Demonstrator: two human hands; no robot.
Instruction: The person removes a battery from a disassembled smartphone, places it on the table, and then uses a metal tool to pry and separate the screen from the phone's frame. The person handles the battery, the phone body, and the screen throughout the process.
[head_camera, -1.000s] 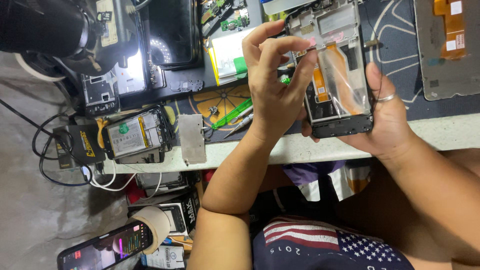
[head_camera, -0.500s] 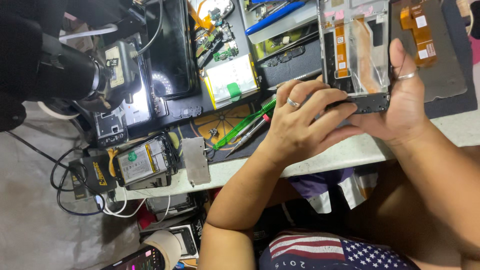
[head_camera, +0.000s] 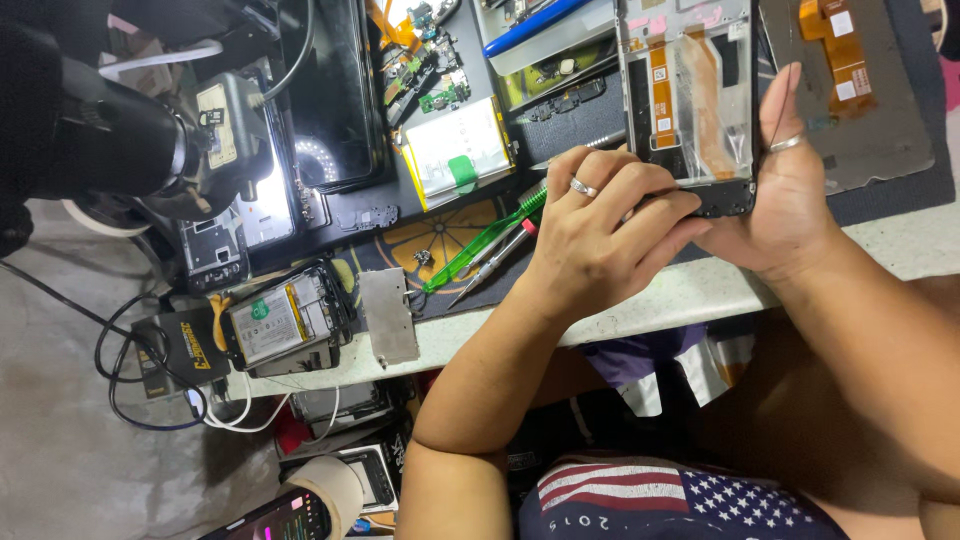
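Both your arms are bare from the elbow down, with no sleeves or gloves in view. Your left hand (head_camera: 590, 240) wears a plain silver ring on one finger, and your right hand (head_camera: 790, 200) wears a similar silver band. At the bottom edge you can see your dark navy shirt, printed with white stars and red and white stripes.

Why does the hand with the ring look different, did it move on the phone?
Yes. The left hand slid down the opened phone frame from near its top to its bottom edge, nearer the green screwdriver.
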